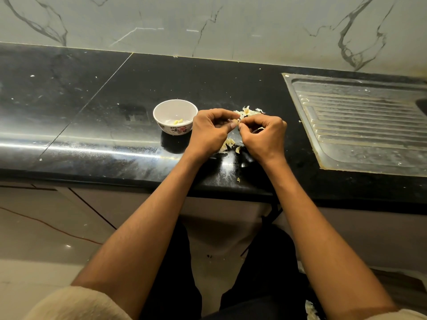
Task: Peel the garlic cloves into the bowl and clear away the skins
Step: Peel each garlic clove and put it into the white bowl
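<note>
A black counter (97,116) is seen running across the view, backed by a marbled wall (208,21). On the counter, left of the hands, a white bowl (161,109) with a flower pattern is set upright; a few peeled cloves (178,121) are seen lying on its bottom. Just right of the bowl, the left hand (211,130) is held above the counter with its fingers curled, and a garlic clove (235,121) is pinched at its fingertips. The same clove is met from the other side by the right hand (263,135), whose fingers are likewise curled and whose thumb and forefinger are closed on the clove or its skin; which of the two cannot be told. Behind the hands a heap of skins (248,111) is seen on the counter, and more skins (227,145) are scattered beneath the hands. Further right, a steel drainboard (360,125) is let into the counter.
</note>
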A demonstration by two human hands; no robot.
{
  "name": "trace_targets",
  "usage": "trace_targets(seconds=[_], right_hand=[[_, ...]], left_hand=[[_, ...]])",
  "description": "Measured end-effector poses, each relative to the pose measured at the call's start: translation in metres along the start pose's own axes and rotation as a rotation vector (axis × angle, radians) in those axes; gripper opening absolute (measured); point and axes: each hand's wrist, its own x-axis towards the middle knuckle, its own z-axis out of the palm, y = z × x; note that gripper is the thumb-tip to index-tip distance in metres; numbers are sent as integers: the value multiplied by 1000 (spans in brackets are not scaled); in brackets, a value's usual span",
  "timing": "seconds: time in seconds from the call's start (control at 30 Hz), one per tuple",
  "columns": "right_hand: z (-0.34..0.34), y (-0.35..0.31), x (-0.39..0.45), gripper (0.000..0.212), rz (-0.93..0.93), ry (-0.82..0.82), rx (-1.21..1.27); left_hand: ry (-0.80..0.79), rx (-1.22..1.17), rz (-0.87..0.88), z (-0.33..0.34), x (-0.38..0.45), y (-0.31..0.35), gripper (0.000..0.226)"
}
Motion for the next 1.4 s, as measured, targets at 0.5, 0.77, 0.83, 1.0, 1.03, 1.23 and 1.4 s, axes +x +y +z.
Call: trace_targets(seconds=[0.5,0.77,0.83,1.0,1.03,1.23,1.4], right_hand=[[-2,-5,-2,5,-48,39,22],[-1,-3,-2,6,-67,29,34],[-1,-2,-1,6,-44,26,57],[-2,1,3,6,106,-27,172],[-2,1,3,6,128,-42,193],[-2,2,3,9,179,-58,249],[-2,-1,2,11,174,-74,239]], left_hand=[[42,69,11,0,1,-2,6],[43,19,-11,1,0,-1,9],[40,3,-16,1,0,-1,9],[32,-28,12,1,3,-5,14],[27,-26,25,1,3,-6,14],[9,-18,53,0,5,-8,16],[21,20,60,0,4,-8,15]])
